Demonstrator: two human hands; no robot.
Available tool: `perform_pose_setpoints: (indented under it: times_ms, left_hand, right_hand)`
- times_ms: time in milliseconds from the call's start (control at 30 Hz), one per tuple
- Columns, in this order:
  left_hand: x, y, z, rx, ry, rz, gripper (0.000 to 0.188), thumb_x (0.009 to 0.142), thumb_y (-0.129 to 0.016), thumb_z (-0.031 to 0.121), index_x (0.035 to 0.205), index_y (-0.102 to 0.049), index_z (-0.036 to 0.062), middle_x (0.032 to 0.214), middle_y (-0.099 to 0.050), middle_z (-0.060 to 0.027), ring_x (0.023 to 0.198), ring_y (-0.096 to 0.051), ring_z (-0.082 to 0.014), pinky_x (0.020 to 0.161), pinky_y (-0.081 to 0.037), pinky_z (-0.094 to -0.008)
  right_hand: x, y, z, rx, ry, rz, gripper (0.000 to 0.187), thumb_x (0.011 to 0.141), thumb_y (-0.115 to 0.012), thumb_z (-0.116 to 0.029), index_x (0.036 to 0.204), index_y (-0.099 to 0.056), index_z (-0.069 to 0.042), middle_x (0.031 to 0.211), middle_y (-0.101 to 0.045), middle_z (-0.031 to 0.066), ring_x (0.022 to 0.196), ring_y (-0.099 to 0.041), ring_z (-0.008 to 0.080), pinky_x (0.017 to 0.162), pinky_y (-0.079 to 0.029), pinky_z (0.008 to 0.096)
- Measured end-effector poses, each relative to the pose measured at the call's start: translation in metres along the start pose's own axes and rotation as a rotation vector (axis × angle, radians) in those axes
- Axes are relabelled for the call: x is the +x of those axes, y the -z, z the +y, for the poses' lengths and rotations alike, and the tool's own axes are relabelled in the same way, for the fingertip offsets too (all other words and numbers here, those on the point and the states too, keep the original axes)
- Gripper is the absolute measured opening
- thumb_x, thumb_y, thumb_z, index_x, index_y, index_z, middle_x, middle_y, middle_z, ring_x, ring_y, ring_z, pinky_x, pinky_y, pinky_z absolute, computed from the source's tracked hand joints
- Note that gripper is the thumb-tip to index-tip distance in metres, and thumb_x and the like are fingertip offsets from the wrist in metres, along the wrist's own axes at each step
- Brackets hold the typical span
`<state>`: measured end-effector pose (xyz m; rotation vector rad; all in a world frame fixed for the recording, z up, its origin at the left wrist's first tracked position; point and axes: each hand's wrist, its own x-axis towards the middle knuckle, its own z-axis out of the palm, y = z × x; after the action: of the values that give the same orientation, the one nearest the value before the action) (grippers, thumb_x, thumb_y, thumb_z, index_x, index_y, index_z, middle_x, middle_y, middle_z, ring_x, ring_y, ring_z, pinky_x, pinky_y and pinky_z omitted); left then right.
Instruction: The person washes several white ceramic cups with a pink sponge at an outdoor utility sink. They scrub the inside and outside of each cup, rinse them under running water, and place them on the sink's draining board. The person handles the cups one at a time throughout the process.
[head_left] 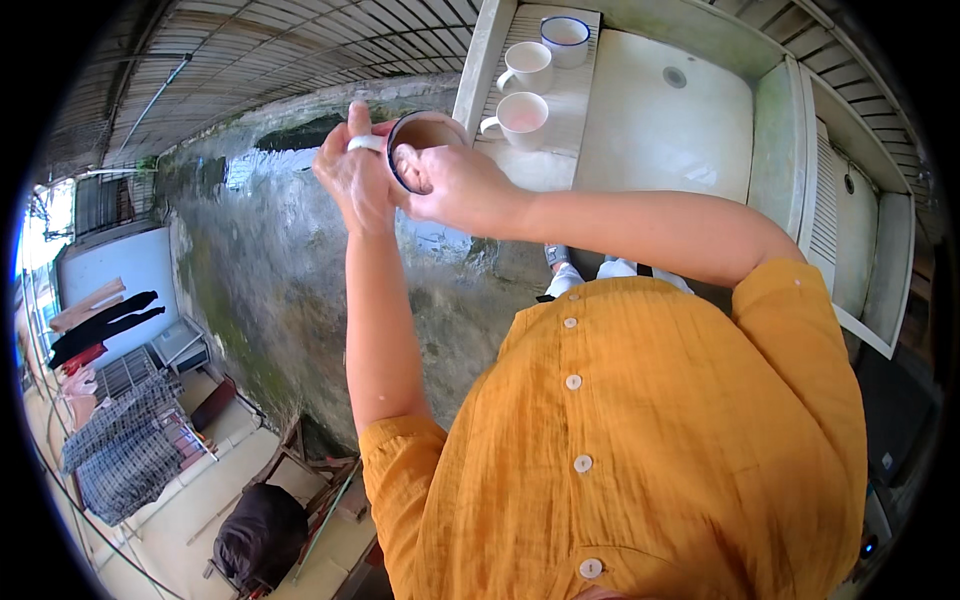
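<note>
Your left hand [352,180] is wrapped around the handle side of a white enamel mug with a dark blue rim [418,140], thumb raised above the handle and the other fingers clenched on it, so the mug is held up in the air, tipped toward you, in front of the mossy wet concrete wall [270,260]. Your right hand [450,180] comes across from the right with its fingers [408,165] pushed down inside the mug's mouth, pressed against the inner wall; they are bent, gripping nothing separate that can be made out (whether a cloth or sponge sits under them cannot be told). The mug hangs just left of the near corner of a pale concrete sink [660,130]. On the ribbed draining ledge [560,110] beside that basin stand three more cups: a white cup [520,115] closest to your hands, a second white cup [528,66] behind it, and a blue-rimmed cup [565,38] at the far end, all upright and slightly apart from one another. The closest one is only just beside your right wrist, so it crowds that side. Your right forearm crosses over the sink's front edge, and your orange buttoned shirt [640,430] fills the lower right. Far to the left below, clothes on a line [105,325] hang well apart from everything you are handling.
</note>
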<state>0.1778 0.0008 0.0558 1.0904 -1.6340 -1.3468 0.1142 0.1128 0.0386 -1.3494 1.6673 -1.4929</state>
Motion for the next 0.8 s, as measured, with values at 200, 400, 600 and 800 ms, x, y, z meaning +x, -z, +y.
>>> perform_pose_setpoints:
  times_ms: [200, 400, 600, 800]
  left_hand:
    - [0.01, 0.029, -0.037, -0.472, 0.035, 0.073, 0.029, 0.091, -0.06, 0.025, 0.09, -0.056, -0.0043, 0.081, -0.063, -0.0127, 0.069, -0.064, -0.022, 0.061, -0.056, -0.0351]
    - [-0.001, 0.017, -0.026, -0.618, 0.058, -0.083, 0.03, 0.093, -0.057, 0.028, 0.086, -0.051, -0.0002, 0.078, -0.063, -0.0154, 0.069, -0.066, -0.0273, 0.061, -0.059, -0.0413]
    - [-0.003, 0.018, -0.035, -0.697, 0.239, -0.32, 0.05, 0.095, -0.047, 0.043, 0.092, -0.054, -0.0065, 0.08, -0.065, -0.0186, 0.07, -0.067, -0.0296, 0.064, -0.059, -0.0406]
    - [-0.009, 0.008, -0.033, -0.817, 0.427, -0.391, 0.063, 0.095, -0.039, 0.05, 0.108, -0.051, -0.0107, 0.092, -0.065, -0.0215, 0.08, -0.066, -0.0326, 0.073, -0.057, -0.041]
  right_hand:
    - [0.006, 0.081, -0.005, 0.704, -0.184, -0.067, 0.01, 0.085, -0.061, -0.009, 0.092, -0.062, -0.002, 0.093, -0.067, 0.0072, 0.086, -0.063, 0.0122, 0.077, -0.052, 0.0306]
    - [0.006, 0.122, 0.017, 0.518, -0.067, 0.021, 0.027, 0.093, -0.053, -0.026, 0.102, -0.059, -0.001, 0.081, -0.064, 0.008, 0.072, -0.06, 0.0098, 0.063, -0.049, 0.0221]
    - [0.002, 0.113, -0.013, 0.622, -0.021, 0.12, 0.015, 0.09, -0.057, -0.016, 0.097, -0.059, -0.003, 0.085, -0.063, 0.0067, 0.072, -0.06, 0.011, 0.063, -0.049, 0.0233]
    - [0.009, 0.123, -0.012, 0.569, 0.018, -0.107, 0.025, 0.087, -0.061, -0.014, 0.109, -0.056, -0.002, 0.096, -0.064, 0.0075, 0.085, -0.061, 0.0136, 0.071, -0.05, 0.0238]
